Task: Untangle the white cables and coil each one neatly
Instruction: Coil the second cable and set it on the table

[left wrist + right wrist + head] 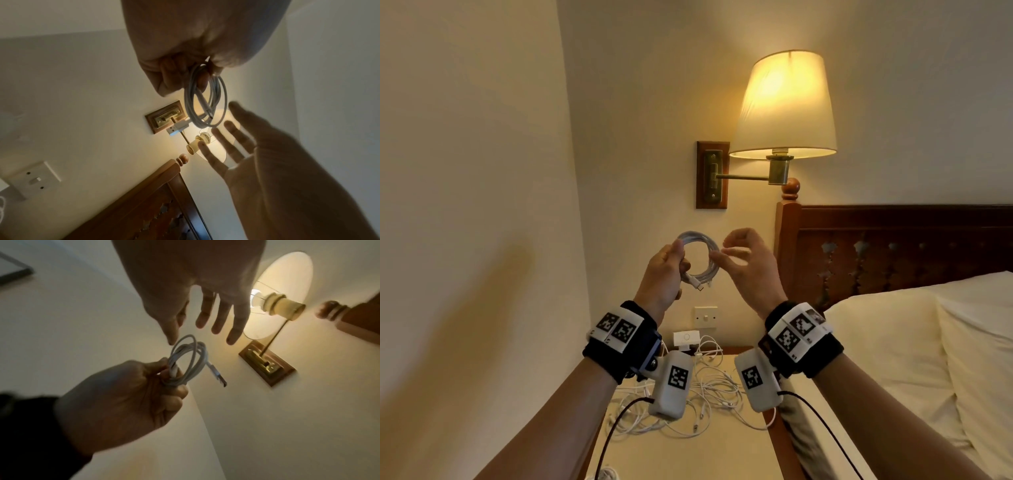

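Fingers of the left hand [662, 270] pinch a finished coil [698, 257] held up before the wall; the right hand [748, 263] hovers beside it, fingers spread, holding nothing.
Light, springy cable: probably best gripped across all loops, or they slip loose. More cables [709, 394] lie tangled on the table [688, 459] below.

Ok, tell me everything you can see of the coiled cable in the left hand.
The coiled cable is thin, white and smooth, plastic-looking, wound into several round, fairly even loops. The left hand grips the bundle at one side, fingers curled round the strands, holding it up in the air before the wall. A USB plug sticks out free of the loops. The right hand is open beside the coil, not gripping it.
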`<action>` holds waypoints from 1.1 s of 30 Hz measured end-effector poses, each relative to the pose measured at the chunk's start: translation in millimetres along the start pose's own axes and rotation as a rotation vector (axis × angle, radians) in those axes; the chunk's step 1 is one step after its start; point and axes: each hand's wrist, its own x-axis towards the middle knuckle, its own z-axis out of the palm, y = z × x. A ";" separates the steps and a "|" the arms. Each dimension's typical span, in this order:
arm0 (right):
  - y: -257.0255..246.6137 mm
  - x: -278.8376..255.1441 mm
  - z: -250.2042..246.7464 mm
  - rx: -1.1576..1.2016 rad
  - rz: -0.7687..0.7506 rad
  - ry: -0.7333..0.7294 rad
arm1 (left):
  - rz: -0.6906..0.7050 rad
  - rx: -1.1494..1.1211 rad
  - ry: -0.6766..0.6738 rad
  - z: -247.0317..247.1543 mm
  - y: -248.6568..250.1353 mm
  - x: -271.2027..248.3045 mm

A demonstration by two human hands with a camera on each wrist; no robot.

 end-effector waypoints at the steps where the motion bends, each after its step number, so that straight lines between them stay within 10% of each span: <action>1: 0.9 -2.7 3.1 -0.082 -0.085 0.057 | 0.011 0.002 0.014 1.3 -1.2 0.2; 15: 7.9 -20.9 21.0 -0.557 -0.308 -0.063 | 0.052 -0.081 0.090 6.4 -8.2 -2.5; 33: 12.4 -24.5 32.0 -0.400 -0.184 -0.132 | 0.145 -0.027 0.158 11.3 -20.1 5.4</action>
